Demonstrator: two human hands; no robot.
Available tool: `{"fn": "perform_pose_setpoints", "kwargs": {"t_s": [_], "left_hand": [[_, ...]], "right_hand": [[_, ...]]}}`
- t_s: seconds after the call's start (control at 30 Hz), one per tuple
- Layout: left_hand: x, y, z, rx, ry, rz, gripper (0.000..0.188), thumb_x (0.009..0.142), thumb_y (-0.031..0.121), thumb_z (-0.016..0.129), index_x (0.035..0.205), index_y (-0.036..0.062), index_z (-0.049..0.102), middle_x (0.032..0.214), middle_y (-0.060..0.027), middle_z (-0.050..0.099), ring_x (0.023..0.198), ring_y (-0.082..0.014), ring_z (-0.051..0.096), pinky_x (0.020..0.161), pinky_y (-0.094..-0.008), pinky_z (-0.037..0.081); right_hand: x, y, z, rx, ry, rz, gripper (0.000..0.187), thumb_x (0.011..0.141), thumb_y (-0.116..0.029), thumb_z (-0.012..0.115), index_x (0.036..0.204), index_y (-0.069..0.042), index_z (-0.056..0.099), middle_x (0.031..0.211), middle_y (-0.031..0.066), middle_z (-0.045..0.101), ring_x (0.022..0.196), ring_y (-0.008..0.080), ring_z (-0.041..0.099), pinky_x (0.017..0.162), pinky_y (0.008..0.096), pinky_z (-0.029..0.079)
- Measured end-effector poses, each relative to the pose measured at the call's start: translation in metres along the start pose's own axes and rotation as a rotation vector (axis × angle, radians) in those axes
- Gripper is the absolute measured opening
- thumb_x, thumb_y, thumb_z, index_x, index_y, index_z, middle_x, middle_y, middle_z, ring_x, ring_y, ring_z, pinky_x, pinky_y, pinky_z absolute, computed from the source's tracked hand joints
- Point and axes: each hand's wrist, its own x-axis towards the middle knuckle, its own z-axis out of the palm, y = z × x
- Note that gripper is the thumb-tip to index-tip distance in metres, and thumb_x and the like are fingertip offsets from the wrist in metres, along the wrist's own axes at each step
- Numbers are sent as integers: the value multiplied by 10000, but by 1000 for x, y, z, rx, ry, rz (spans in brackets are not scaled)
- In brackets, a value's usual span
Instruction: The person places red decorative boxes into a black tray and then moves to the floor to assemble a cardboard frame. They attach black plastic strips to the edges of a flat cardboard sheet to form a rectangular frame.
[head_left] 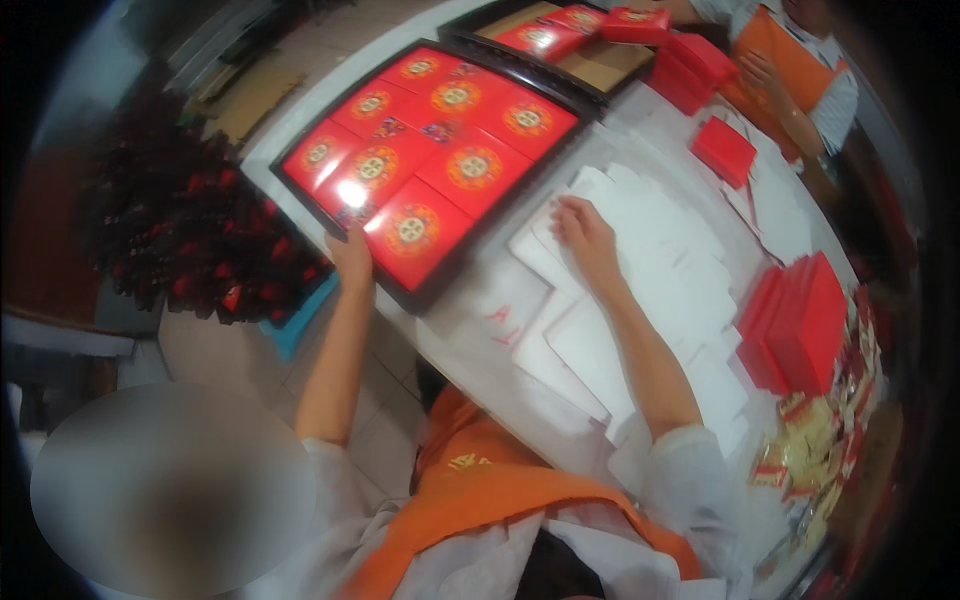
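A black-framed tray (540, 190) holds several red square boxes (470, 165) with round gold patterns, laid side by side. At the tray's near left edge, my left hand (352, 258) grips the frame; its fingertips are partly hidden there. Many overlapping white sheets (650, 270) lie fanned over the table to the right of the tray. Above their left part is my right hand (588, 235), its fingers loosely bent and somewhat apart, with nothing visible in them. Whether it touches the sheets I cannot tell.
Behind stands a second black tray (560, 55), partly filled with red boxes. More red boxes (795, 320) stack at the right, beside small gold-and-red packets (810, 440). Dark red-and-black items (200, 220) pile at the left. Across the table, a person in an orange apron (785, 60) works.
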Motion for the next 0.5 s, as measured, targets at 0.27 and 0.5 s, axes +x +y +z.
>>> {"fn": "perform_pose_setpoints", "kwargs": {"t_s": [0.27, 0.5], "left_hand": [[5, -10, 10, -60, 104, -59, 525, 798, 207, 511, 1190, -102, 351, 1149, -226, 471, 1022, -277, 505, 857, -342, 407], [66, -31, -40, -228, -75, 138, 476, 738, 197, 679, 1078, -70, 477, 1046, -166, 549, 959, -235, 522, 852, -319, 390]], "right_hand": [[-10, -11, 9, -105, -14, -17, 216, 897, -122, 439, 1038, 18, 525, 855, 86, 597, 731, 109, 580, 661, 231, 482], [11, -2, -10, -104, 94, 128, 215, 887, -135, 468, 1041, 3, 528, 873, 60, 584, 732, 101, 561, 661, 217, 466]]}}
